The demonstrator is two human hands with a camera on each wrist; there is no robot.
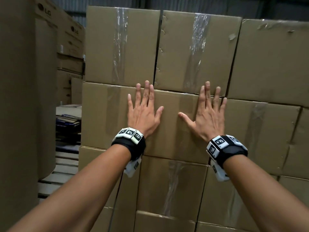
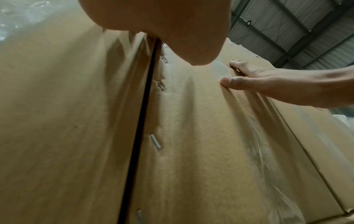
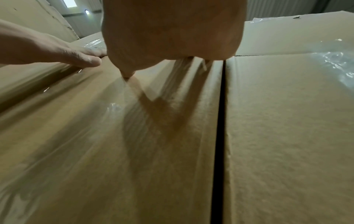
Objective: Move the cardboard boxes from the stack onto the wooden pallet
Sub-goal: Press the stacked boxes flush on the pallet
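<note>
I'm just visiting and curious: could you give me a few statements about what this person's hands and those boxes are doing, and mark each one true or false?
1. Both hands lie flat, fingers spread, on the front of the cardboard boxes. True.
2. The left hand grips a roll of tape. False: it holds nothing; its fingers are straight against the cardboard.
3. The right hand has its fingertips reaching the box row above. True.
4. A row of metal staples runs beside the gap between two upper boxes. True.
5. The boxes are sealed with red tape. False: the tape is clear.
</note>
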